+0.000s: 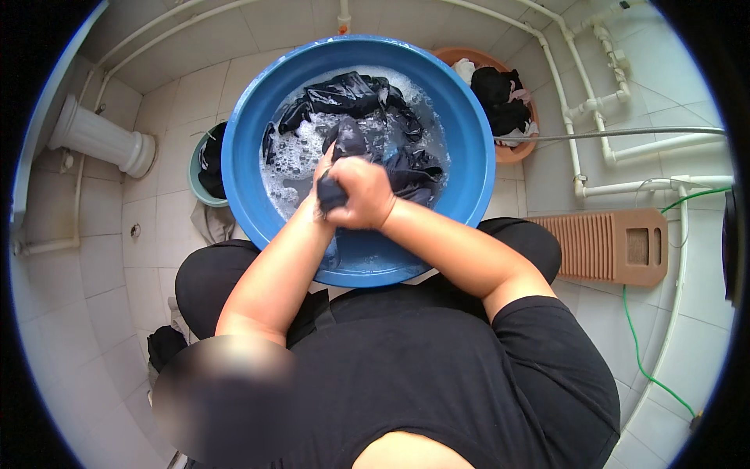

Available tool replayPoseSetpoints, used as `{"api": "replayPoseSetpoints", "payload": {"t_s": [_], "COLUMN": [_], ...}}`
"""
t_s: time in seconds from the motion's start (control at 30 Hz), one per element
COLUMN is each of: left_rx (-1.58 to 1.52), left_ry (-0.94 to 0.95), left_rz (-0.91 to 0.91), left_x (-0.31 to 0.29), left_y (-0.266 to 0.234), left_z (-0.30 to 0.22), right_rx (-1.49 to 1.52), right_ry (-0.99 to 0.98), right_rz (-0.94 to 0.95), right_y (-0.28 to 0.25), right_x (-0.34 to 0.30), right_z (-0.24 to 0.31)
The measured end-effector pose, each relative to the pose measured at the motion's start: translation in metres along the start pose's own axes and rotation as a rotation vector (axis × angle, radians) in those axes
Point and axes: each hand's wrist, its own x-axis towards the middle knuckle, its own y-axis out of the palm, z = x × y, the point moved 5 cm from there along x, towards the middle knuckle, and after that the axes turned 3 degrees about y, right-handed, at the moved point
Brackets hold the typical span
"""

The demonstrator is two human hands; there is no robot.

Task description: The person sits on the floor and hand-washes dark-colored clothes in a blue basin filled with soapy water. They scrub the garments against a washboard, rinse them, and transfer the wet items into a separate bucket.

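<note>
Over the big blue basin (238,156), both my hands are together on a wet piece of black cloth (331,193). My right hand (361,190) is closed round it, knuckles up, somewhat smeared by motion. My left hand (324,164) is beneath and beside the right, closed on the same cloth; most of its fingers are hidden. A dark end of the cloth sticks out beyond my hands. Sudsy grey water (301,160) fills the basin's bottom. Soaked black clothes (340,95) lie in it at the far side, and more dark fabric (412,176) lies at the right.
An orange-brown basin (513,154) of dark and light clothes stands behind right. At left is a pale green bucket (197,184) with black clothing. A brown washboard (594,246) lies at right near a green hose (637,344). White pipes (547,70) run along the walls; a white column (101,137) stands left.
</note>
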Motion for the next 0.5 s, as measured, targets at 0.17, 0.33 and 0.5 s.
{"api": "replayPoseSetpoints", "payload": {"t_s": [0.17, 0.33, 0.5], "left_rx": [0.178, 0.130, 0.029], "left_ry": [-0.032, -0.121, -0.172], "left_rz": [-0.375, -0.105, -0.081], "left_x": [-0.002, 0.007, 0.007], "left_y": [0.009, -0.022, 0.001], "left_z": [0.017, 0.005, 0.020], "right_rx": [-0.110, -0.072, -0.157], "right_ry": [0.611, 0.210, 0.636], "right_rz": [-0.168, 0.038, -0.109], "right_y": [-0.012, 0.005, -0.020], "right_x": [-0.006, -0.007, -0.001], "right_z": [-0.070, -0.016, -0.104]}}
